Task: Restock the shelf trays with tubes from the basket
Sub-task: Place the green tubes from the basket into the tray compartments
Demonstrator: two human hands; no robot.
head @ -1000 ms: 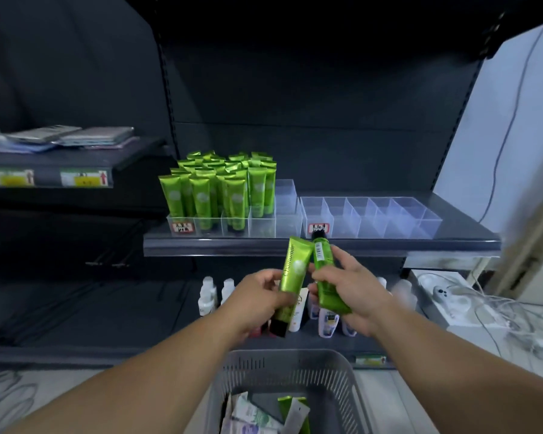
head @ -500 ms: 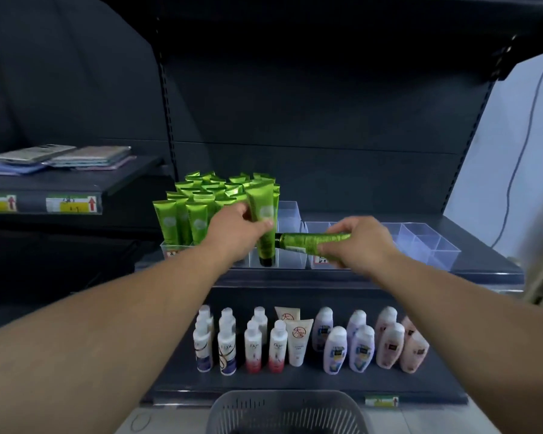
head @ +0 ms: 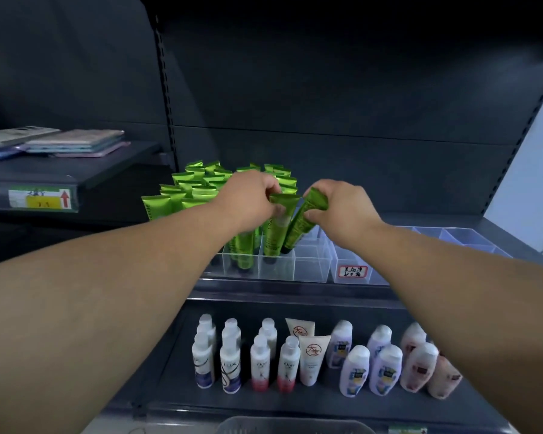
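Right hand (head: 342, 205) had swung its gripped tube (head: 299, 228) cap-down into the tray (head: 311, 268); left hand (head: 248, 198) pinched another tube (head: 278, 228); bottle (head: 230, 368) read LUX.

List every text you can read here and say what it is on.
"LUX": white bottle, lower shelf.
"Dove", faint: bottle beside it.
"大宝": white tube.
Handwritten tray label: not legible.
Yellow shelf tag: digits blurred, and only a red arrow is clear.
Held green tubes: print too blurred.

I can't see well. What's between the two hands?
Head view: two tubes, the left tube in the left hand, the right tube in the right hand.
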